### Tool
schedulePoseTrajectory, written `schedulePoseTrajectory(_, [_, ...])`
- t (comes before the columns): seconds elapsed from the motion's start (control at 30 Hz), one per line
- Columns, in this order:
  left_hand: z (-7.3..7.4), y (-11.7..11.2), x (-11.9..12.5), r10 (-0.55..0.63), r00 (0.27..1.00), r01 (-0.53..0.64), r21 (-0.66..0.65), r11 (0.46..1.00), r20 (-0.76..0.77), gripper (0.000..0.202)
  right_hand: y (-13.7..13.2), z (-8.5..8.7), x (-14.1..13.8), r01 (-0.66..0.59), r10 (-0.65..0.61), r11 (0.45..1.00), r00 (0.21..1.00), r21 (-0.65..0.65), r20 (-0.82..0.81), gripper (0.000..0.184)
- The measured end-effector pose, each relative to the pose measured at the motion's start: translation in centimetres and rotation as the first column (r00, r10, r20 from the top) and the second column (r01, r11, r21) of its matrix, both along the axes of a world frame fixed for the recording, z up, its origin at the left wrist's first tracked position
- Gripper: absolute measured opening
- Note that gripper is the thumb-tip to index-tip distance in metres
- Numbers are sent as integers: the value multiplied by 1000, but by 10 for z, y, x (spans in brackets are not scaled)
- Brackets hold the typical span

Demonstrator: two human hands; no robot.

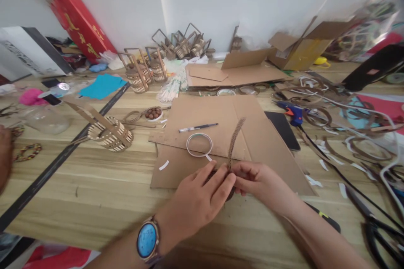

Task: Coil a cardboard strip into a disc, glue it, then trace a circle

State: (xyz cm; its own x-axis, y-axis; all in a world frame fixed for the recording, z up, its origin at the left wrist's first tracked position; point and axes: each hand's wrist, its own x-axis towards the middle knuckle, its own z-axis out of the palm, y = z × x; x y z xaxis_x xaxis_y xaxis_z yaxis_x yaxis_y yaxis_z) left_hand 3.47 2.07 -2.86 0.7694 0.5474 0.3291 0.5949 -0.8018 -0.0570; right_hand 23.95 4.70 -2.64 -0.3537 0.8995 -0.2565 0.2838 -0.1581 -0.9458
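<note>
Brown corrugated cardboard strip (234, 143) curves up from between my hands, its free end standing above the cardboard sheet. Its lower part bends into a dark coil, mostly covered by my left hand (200, 191), which wears a watch and presses its fingers round it. My right hand (260, 180) pinches at the strip's base, its fingertips meeting those of the left. Just beyond lies a white-edged ring (199, 145) with a short white tab toward my left fingers. A pen (198, 127) rests behind the ring.
Left stands a small slatted basket (110, 134); a bowl of brown balls (153, 113) sits behind. At right are a blue glue gun (292, 112), a cable, scissors (378, 227) and paper scraps. Several handled baskets (186, 46) line the wall. Another person's hand (3, 155) shows far left.
</note>
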Motion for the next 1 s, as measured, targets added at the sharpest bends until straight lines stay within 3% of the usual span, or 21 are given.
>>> schedulePoseTrajectory(0.17, [19,0,-13,102,989,-99,-38,994,111,66,3,2,3,69,-78,993,993,-97,-86,37])
schedulePoseTrajectory(0.23, [32,1,-29,212,933,-221,-1,975,290,52,5,3,8,113,-118,989,991,-94,-58,38])
schedulePoseTrajectory(0.27, [39,3,-40,302,863,-330,1,944,405,40,6,3,10,128,-130,989,991,-77,-30,37])
schedulePoseTrajectory(0.3, [46,7,-52,387,750,-449,-17,894,536,35,6,3,12,139,-139,989,990,-56,-2,37])
schedulePoseTrajectory(0.33, [53,12,-65,419,592,-541,-46,840,689,38,7,3,14,145,-144,989,989,-39,14,37])
schedulePoseTrajectory(0.4, [70,26,-93,405,212,-635,-190,749,889,46,8,4,16,148,-148,988,989,-32,6,37])
schedulePoseTrajectory(0.47, [88,43,-119,416,-103,-605,-389,695,903,48,8,5,16,151,-152,988,988,-36,-9,37])
schedulePoseTrajectory(0.53, [106,60,-141,493,-383,-390,-621,680,781,41,9,5,15,157,-157,987,987,-45,-11,38])
schedulePoseTrajectory(0.67, [129,80,-162,600,-460,-148,-723,675,654,14,12,3,17,183,-184,981,983,-61,-6,40])
schedulePoseTrajectory(0.83, [142,82,-161,632,-534,95,-702,706,562,20,16,0,22,215,-218,975,975,-60,-51,45])
schedulePoseTrajectory(1.0, [159,68,-149,619,-529,130,-665,736,581,5,17,-5,27,236,-242,968,968,-80,-66,49])
